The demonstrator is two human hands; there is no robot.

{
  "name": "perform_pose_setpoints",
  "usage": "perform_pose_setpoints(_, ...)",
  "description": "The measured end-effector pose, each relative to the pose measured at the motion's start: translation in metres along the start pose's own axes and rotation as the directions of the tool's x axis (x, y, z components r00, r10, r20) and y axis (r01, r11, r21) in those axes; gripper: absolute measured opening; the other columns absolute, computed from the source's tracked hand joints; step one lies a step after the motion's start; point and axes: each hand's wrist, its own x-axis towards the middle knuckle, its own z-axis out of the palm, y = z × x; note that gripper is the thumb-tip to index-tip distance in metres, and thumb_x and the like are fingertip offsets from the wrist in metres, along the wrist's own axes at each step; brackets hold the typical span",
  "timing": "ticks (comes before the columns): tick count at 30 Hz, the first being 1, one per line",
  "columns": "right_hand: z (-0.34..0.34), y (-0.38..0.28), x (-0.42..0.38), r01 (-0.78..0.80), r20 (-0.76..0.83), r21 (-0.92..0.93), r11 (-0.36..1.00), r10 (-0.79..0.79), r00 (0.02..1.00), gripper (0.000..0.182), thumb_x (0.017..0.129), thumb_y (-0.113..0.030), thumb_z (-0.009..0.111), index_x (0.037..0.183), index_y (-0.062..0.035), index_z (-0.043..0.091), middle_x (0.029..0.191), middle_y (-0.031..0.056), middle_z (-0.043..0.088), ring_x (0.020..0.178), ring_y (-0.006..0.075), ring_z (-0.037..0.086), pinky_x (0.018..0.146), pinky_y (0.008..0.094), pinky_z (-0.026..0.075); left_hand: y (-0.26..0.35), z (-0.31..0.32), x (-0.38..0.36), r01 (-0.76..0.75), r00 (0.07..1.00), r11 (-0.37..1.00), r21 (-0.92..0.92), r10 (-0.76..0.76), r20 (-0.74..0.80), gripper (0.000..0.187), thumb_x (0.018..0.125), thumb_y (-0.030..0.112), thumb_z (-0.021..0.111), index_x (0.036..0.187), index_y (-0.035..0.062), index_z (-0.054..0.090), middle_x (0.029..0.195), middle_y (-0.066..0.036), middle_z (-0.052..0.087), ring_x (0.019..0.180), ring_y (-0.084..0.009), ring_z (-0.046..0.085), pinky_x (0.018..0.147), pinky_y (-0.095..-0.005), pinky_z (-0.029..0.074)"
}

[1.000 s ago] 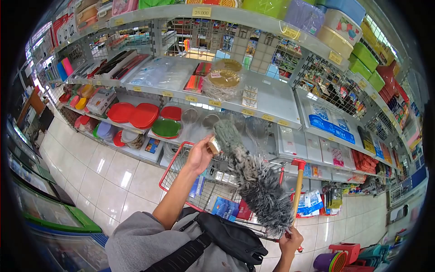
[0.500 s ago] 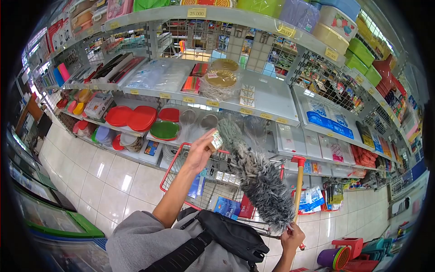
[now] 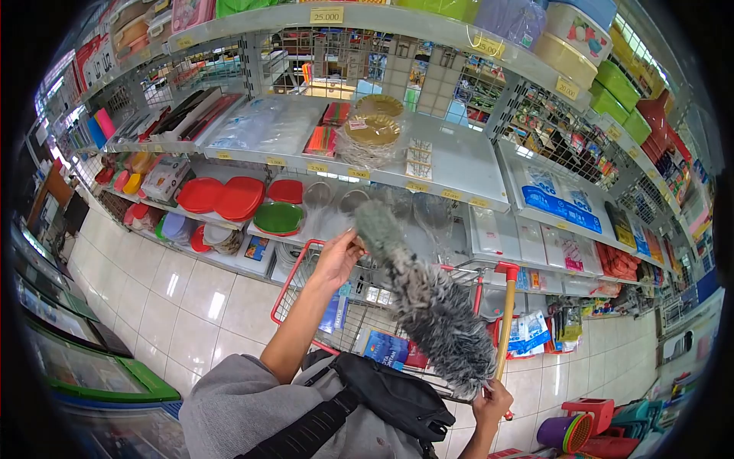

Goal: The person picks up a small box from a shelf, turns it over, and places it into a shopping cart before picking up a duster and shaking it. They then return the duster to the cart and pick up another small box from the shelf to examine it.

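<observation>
My right hand (image 3: pixel 493 402) grips the lower end of a fluffy grey duster (image 3: pixel 443 321). From there the duster slants up and left over the shopping cart (image 3: pixel 284 294). At its greenish-grey tip, my left hand (image 3: pixel 339 258) is closed in a pinch. The small patterned box seen in those fingers a moment ago is now hidden behind the fluff. On the shelf beyond the tip stands a group of similar small patterned packs (image 3: pixel 418 159), beside wrapped gold plates (image 3: pixel 372 131).
Blue packages (image 3: pixel 386 348) lie in the cart, whose yellow handle (image 3: pixel 506 329) is near my right hand. Red plastic containers (image 3: pixel 239 199) and a green one (image 3: pixel 278 218) sit on the lower shelf (image 3: pixel 302 170). Purple baskets (image 3: pixel 554 433) and stools stand at lower right.
The duster's tip has swung left and slightly down, covering the small box in my left hand. My left hand has shifted slightly down and left; my right hand keeps its grip.
</observation>
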Motion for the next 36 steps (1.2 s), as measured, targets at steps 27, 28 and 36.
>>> perform_pose_setpoints(27, 0.001, -0.003, 0.015, -0.001, 0.097, -0.027, 1.000, 0.003, 0.995, 0.029, 0.062, -0.006, 0.068, 0.091, -0.0070, 0.066, 0.066, 0.0097, 0.063, 0.048, 0.0220, 0.059, 0.046, 0.0305, 0.045, -0.012, 0.009, 0.000, -0.110, 0.989, 0.863, 0.494, 0.142, -0.027, 0.042, 0.099, 0.040, 0.036, 0.108, 0.0034, 0.053, 0.088, -0.003, 0.055, 0.073, -0.0115, 0.048, 0.061, -0.0279, 0.039)
perform_pose_setpoints(28, 0.001, -0.004, 0.015, 0.003, 0.072, 0.058, 0.998, -0.008, 0.997, 0.029, 0.063, -0.007, 0.068, 0.092, -0.0076, 0.066, 0.065, 0.0091, 0.062, 0.048, 0.0221, 0.058, 0.046, 0.0311, 0.045, -0.012, 0.006, 0.001, -0.111, 0.990, 0.862, 0.495, 0.141, -0.025, 0.042, 0.099, 0.040, 0.036, 0.108, 0.0034, 0.053, 0.088, -0.003, 0.055, 0.073, -0.0115, 0.048, 0.061, -0.0279, 0.039)
perform_pose_setpoints(36, 0.002, -0.005, 0.013, 0.015, 0.121, -0.038, 0.999, -0.011, 0.993, 0.030, 0.062, -0.007, 0.069, 0.092, -0.0078, 0.067, 0.066, 0.0093, 0.062, 0.048, 0.0226, 0.058, 0.046, 0.0319, 0.044, -0.020, -0.002, 0.011, -0.191, 0.960, 0.896, 0.401, 0.256, -0.114, 0.049, 0.099, 0.045, 0.032, 0.097, 0.0026, 0.056, 0.079, -0.005, 0.061, 0.072, -0.0110, 0.055, 0.064, -0.0260, 0.044)
